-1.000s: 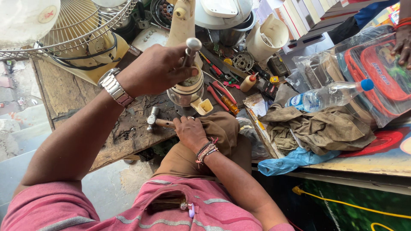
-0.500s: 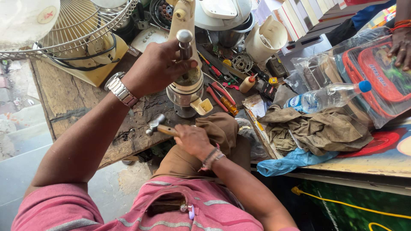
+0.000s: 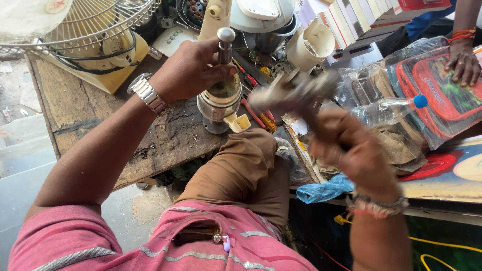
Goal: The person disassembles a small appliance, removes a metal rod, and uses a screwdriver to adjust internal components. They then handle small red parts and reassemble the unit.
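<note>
My left hand (image 3: 187, 70), a metal watch on its wrist, grips a short steel rod (image 3: 225, 44) and holds it upright on top of a round metal motor part (image 3: 217, 104) with a cream plastic piece at its base. That part stands on the worn wooden bench (image 3: 80, 108). My right hand (image 3: 351, 150) is raised to the right of it and blurred by motion. It is closed on the handle of a hammer, whose blurred head (image 3: 291, 89) hangs level with the motor part. My brown-trousered knee lies below them.
A wire fan guard (image 3: 95, 22) and a cream fan base fill the back left. Red-handled tools (image 3: 251, 111) lie behind the motor part. A plastic bottle (image 3: 386, 110), rags and a blue bag (image 3: 324, 190) sit to the right, where another person's hand (image 3: 464, 61) rests on a red case.
My right hand has lifted the hammer from the bench by my knee, up and to the right. My left hand still holds the rod on the motor part.
</note>
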